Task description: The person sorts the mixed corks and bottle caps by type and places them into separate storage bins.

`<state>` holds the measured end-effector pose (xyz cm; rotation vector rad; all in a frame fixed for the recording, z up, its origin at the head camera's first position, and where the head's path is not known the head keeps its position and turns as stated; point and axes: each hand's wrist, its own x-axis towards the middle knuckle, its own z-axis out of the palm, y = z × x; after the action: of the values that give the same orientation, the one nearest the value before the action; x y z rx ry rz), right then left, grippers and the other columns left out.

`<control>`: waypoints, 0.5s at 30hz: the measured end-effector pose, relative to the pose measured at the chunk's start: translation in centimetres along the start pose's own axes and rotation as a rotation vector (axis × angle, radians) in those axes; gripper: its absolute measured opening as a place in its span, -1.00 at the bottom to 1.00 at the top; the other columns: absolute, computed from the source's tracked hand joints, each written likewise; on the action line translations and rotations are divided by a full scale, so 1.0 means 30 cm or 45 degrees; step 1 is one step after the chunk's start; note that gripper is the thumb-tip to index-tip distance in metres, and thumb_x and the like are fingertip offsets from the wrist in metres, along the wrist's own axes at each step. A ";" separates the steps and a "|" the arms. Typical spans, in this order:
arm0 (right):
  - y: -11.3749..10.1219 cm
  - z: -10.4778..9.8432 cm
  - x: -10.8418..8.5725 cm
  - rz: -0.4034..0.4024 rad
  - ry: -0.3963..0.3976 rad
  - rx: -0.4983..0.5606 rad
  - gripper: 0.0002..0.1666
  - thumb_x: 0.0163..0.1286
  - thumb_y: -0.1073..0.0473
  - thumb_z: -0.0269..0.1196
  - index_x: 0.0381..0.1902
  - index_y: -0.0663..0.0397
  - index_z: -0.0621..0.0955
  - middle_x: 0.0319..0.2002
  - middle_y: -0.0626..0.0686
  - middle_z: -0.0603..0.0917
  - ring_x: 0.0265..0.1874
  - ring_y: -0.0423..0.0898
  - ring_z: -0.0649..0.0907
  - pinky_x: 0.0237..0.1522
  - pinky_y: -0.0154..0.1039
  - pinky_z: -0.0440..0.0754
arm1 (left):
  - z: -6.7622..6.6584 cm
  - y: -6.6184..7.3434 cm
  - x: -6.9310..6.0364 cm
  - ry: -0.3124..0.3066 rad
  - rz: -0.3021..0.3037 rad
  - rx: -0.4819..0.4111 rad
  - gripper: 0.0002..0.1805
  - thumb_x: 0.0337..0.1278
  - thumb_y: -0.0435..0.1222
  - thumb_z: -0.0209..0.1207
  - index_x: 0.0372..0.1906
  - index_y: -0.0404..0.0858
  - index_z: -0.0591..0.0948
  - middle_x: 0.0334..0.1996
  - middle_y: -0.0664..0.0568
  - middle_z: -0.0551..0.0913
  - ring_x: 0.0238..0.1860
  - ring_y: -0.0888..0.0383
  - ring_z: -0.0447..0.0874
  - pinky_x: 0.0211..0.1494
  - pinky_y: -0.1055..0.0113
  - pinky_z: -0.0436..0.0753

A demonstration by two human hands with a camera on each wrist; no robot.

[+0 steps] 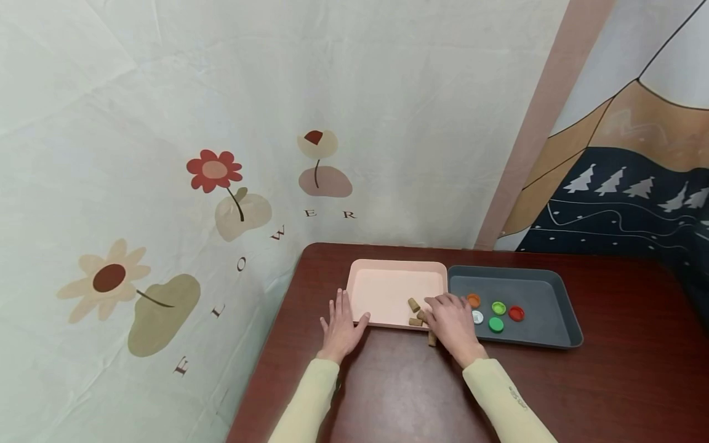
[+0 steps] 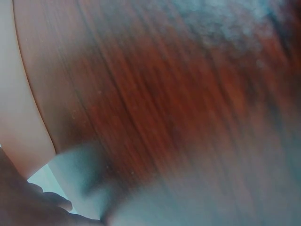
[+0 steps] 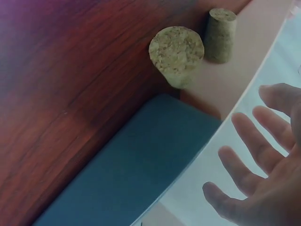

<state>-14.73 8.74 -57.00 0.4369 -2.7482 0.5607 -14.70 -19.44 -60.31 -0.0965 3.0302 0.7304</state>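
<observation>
My left hand (image 1: 340, 332) lies with straight, spread fingers at the front left corner of the pink tray (image 1: 382, 277), its thumb along the front rim. The left wrist view shows it dark at the lower left. Over the pink tray's right front part is my right hand (image 1: 454, 323), with loosely bent, separated fingers (image 3: 249, 134) and nothing seen between them. Corks lie by its fingertips: one cork (image 1: 413, 304) in the tray, another (image 1: 415, 322) by the front wall. A further cork (image 1: 432, 339) is just outside the front rim; whether it touches the table cannot be told.
A dark grey tray (image 1: 540, 289) adjoins the pink one on the right. In it lie several round caps, among them an orange cap (image 1: 473, 300), a red cap (image 1: 516, 313) and a green cap (image 1: 496, 325). The brown table (image 1: 399, 394) meets a printed cloth wall (image 1: 410, 154) behind.
</observation>
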 end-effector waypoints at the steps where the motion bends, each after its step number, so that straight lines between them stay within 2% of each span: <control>1: 0.004 -0.006 -0.006 0.006 0.018 0.016 -0.66 0.36 0.16 0.43 0.07 0.05 0.75 -0.06 0.10 0.77 0.13 0.23 0.63 0.18 0.37 0.46 | 0.001 -0.001 0.000 0.005 0.004 -0.006 0.06 0.41 0.28 0.01 0.68 -0.28 -0.07 0.69 -0.13 -0.13 0.63 -0.30 -0.13 0.41 -0.56 -0.04; 10: 0.032 -0.046 -0.066 0.084 0.187 0.060 -0.57 0.29 0.18 0.46 0.10 0.16 0.73 0.18 0.26 0.65 0.34 0.36 0.48 0.19 0.44 0.43 | 0.007 -0.007 0.002 0.028 0.025 -0.039 0.06 0.40 0.27 0.02 0.67 -0.31 -0.05 0.68 -0.16 -0.10 0.62 -0.34 -0.12 0.38 -0.60 -0.09; 15: 0.038 -0.068 -0.102 0.117 0.215 0.051 -0.51 0.29 0.15 0.45 0.16 0.17 0.70 0.26 0.29 0.60 0.40 0.37 0.40 0.26 0.44 0.37 | 0.012 -0.011 0.006 0.006 0.008 -0.026 0.06 0.42 0.28 0.01 0.69 -0.28 -0.09 0.69 -0.11 -0.16 0.64 -0.30 -0.18 0.40 -0.58 -0.10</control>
<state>-11.89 11.31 -56.65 0.2606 -2.6091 0.6451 -14.85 -19.57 -60.80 -0.0895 3.0293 0.7631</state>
